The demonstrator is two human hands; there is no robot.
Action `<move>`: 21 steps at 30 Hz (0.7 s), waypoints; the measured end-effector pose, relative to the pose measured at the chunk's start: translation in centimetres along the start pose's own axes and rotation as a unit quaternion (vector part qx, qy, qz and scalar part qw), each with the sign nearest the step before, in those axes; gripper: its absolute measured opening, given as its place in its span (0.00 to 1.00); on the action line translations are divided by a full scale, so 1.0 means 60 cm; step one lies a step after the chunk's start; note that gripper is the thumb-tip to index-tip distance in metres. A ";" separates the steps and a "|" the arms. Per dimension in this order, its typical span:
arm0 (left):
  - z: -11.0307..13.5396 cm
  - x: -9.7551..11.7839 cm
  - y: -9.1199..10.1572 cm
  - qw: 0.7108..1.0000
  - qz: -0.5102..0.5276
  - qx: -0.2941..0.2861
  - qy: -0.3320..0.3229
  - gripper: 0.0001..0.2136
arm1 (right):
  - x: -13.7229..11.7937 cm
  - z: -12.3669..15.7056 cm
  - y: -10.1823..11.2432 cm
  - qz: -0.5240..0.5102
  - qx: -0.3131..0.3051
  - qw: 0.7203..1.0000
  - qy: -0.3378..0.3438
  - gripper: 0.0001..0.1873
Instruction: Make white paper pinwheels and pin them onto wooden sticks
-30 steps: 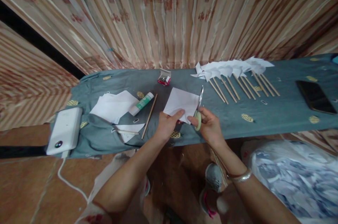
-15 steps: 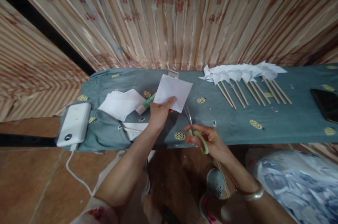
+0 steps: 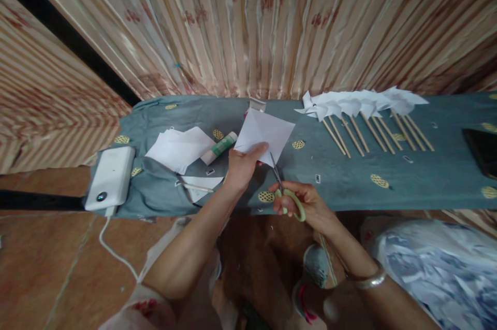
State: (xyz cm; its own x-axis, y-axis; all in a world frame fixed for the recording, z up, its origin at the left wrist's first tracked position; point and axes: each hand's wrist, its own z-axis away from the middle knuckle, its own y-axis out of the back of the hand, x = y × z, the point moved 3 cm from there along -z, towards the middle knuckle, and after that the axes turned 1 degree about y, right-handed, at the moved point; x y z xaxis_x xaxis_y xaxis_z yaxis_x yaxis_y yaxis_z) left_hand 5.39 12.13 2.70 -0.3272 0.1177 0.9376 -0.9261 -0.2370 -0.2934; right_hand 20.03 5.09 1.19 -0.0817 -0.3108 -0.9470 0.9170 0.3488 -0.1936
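My left hand pinches a square of white paper at its lower left side, thumb on top and fingers beneath. Faint crease lines run across the sheet. My right hand grips a pair of scissors with light green handles, fingers in the loops. Their metal blades point up and meet the paper's lower edge, close to my left thumb. A glue stick with a green and white label lies just left of the paper. Beyond it rests a pile of white paper sheets.
White paper pinwheels on wooden sticks lie in a row at the back right. A pencil rests on a paper scrap. A white power bank with a cable sits at the left end, a black phone at the right.
The paper and my left hand have shifted slightly right, uncovering more of the glue stick. The scissor blades, earlier at the paper's edge, now overlap it.
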 end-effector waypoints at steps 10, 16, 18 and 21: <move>0.003 -0.003 -0.001 1.000 -0.013 -0.006 0.000 0.11 | 0.000 -0.001 -0.001 -0.006 0.010 1.000 0.002 0.20; 0.003 -0.002 -0.001 1.000 -0.004 -0.009 0.003 0.10 | -0.004 0.000 -0.004 -0.012 0.015 1.000 -0.003 0.20; 0.003 -0.002 -0.001 1.000 -0.003 -0.008 0.004 0.11 | -0.005 0.000 -0.004 -0.010 0.019 1.000 -0.002 0.21; 0.003 -0.001 -0.002 1.000 -0.002 -0.011 0.003 0.11 | -0.006 -0.001 -0.004 -0.007 0.022 1.000 -0.003 0.22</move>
State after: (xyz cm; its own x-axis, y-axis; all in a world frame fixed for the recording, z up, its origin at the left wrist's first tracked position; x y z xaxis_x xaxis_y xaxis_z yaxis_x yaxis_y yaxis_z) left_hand 5.55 11.96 2.69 -0.3245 0.1254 0.9375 -0.9313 -0.2158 -0.2935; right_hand 19.80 5.15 1.57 -0.0932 -0.3211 -0.9425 0.9323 0.3041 -0.1958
